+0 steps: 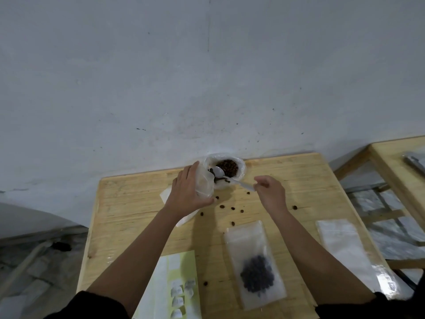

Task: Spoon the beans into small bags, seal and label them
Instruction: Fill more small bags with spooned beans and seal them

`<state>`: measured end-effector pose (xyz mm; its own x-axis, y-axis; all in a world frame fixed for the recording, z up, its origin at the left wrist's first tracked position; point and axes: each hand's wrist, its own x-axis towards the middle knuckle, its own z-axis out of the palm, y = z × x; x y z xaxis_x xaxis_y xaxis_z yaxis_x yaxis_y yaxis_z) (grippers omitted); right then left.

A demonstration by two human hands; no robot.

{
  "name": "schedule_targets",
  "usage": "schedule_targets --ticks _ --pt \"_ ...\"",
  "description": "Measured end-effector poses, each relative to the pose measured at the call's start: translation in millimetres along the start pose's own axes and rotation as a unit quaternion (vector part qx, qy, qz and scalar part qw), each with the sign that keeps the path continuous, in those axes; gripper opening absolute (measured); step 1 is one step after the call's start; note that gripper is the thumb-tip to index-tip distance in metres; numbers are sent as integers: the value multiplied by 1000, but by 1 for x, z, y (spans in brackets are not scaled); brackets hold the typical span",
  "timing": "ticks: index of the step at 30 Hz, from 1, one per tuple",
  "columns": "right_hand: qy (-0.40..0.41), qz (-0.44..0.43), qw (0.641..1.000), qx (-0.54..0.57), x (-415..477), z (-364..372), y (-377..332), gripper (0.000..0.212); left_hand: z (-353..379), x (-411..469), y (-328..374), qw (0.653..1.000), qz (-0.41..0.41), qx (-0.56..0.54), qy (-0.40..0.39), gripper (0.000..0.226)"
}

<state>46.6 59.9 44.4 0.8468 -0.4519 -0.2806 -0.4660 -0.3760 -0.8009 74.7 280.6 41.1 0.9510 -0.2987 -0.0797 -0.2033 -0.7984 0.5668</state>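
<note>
Well back on the worktop (pixel 138 215), against the wall, a large clear bag (pixel 242 172) stands open with brown beans (pixel 228 168) showing in its mouth. Just left of that large bag and touching it, the left hand (pixel 188 192) grasps a small bag (pixel 202 183), with the fingers wrapped over its far side and the thumb at its near edge. Its plastic is so clear that I cannot tell how much it holds. Near the large bag's right side, the right hand (pixel 271 192) pinches the end of a white spoon (pixel 239 183). The bowl of the spoon lies at the large bag's near rim, with a few beans around it. Whether it carries any is hard to make out. Loose beans (pixel 233 208) are scattered on the wood in front of the large bag. A white sheet or wrapper (pixel 166 195) pokes out from under the left wrist, mostly hidden. Well in front of the large bag lies a filled bag (pixel 246 236) with a dark heap (pixel 257 276) in its lower half. To the front right of the large bag is a stack of empty bags (pixel 342 245), and to its front left a label sheet (pixel 181 268), cut off by the frame, with blurred writing. Far right of the large bag, a second table (pixel 388 162) is only partly in view.
</note>
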Motion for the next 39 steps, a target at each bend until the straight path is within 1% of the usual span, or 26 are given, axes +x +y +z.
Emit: schedule_targets --ticks 2,3,5,8,10,12,14,15,17,18,19,20,22,23,24,26,28,30,33,37,39 --pt "23 -48 998 21 -9 -5 -9 22 -2 -1 6 1000 8 -7 5 122" --pt "11 -71 997 40 -14 -6 -17 19 -4 -1 9 1000 12 -12 7 121" --pt "-56 -114 990 58 -26 -4 -33 12 -5 -3 14 1000 24 -15 7 121" --pt "-173 -160 972 4 -45 3 -55 12 -6 -4 19 999 36 -22 24 123" --pt "-214 -163 962 -34 -55 8 -63 15 -6 -7 21 997 55 -24 54 117" --pt "-227 -174 955 -77 -62 14 -68 15 -5 -11 21 994 73 -26 81 115" --pt "-200 -200 953 -109 -63 20 -70 15 -6 -14 22 993 79 -37 85 117" --pt "-177 -207 956 -109 -63 22 -70 14 -8 -16 23 993 73 -46 78 120" --pt "-131 -201 967 -81 -61 24 -70 14 -11 -20 23 995 41 -71 57 122" --pt "-106 -199 972 -64 -60 24 -70 13 -13 -22 21 993 24 -101 54 120" --pt "-77 -202 975 -50 -59 22 -70 11 -15 -23 19 987 8 -149 53 114" --pt "-49 -208 976 -34 -58 21 -71 9 -18 -25 19 977 -1 -207 56 103" --pt "-14 -215 976 27 -57 17 -72 4 -26 -24 19 950 -6 -302 81 69" --pt "-7 -213 975 68 -58 14 -75 5 -32 -23 20 938 -7 -331 104 51" --pt "-8 -211 972 107 -58 13 -78 9 -37 -21 22 926 -9 -356 127 37" --pt "-33 -209 966 150 -59 10 -83 17 -48 -17 25 898 -14 -411 155 23" --pt "-64 -216 963 147 -60 10 -89 20 -56 -15 27 875 -19 -454 168 20" --pt "-74 -221 964 130 -60 10 -95 20 -62 -14 27 860 -17 -479 175 21" --pt "-67 -217 968 106 -61 11 -104 17 -68 -14 29 853 -5 -492 175 21" --pt "-64 -201 974 84 -61 14 -115 14 -72 -15 32 864 -2 -470 182 20" --pt "-62 -193 976 76 -62 16 -117 14 -74 -15 35 866 -13 -462 192 17"
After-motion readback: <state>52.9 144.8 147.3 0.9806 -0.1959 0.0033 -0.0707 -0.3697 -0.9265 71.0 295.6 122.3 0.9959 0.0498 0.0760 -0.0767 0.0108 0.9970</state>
